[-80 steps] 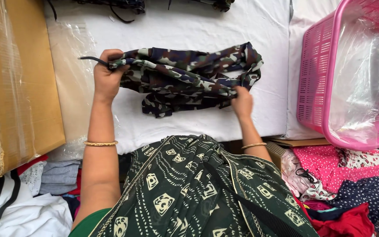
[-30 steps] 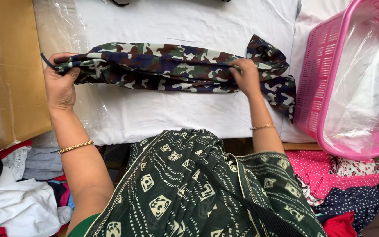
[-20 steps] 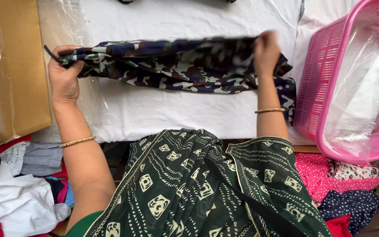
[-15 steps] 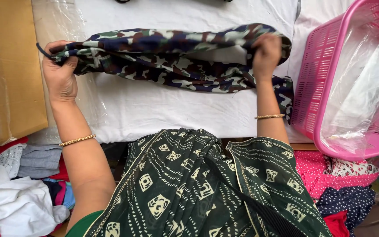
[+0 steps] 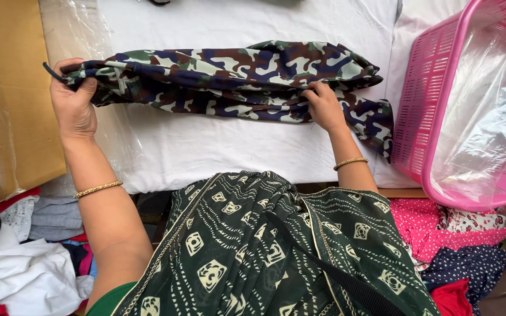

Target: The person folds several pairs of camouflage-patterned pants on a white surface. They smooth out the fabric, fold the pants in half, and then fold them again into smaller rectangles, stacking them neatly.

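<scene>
A camouflage-patterned garment (image 5: 229, 79) lies stretched sideways on a white cloth-covered surface (image 5: 224, 146), folded lengthwise into a long band. My left hand (image 5: 72, 100) grips its left end, where a thin black strap sticks out. My right hand (image 5: 323, 105) pinches the garment's lower edge right of the middle. The garment's right end trails down towards the pink basket. Both wrists wear gold bangles.
A pink plastic basket (image 5: 434, 117) lined with clear plastic stands at the right. A plastic-wrapped brown board (image 5: 7, 99) lies at the left. Piles of clothes sit low at the left (image 5: 24, 257) and right (image 5: 458, 246). My lap is covered by dark green patterned fabric (image 5: 253, 246).
My right hand lifted the garment's far right part, folded it over, then came back to the lower edge near the middle. My left hand stayed on the left end.
</scene>
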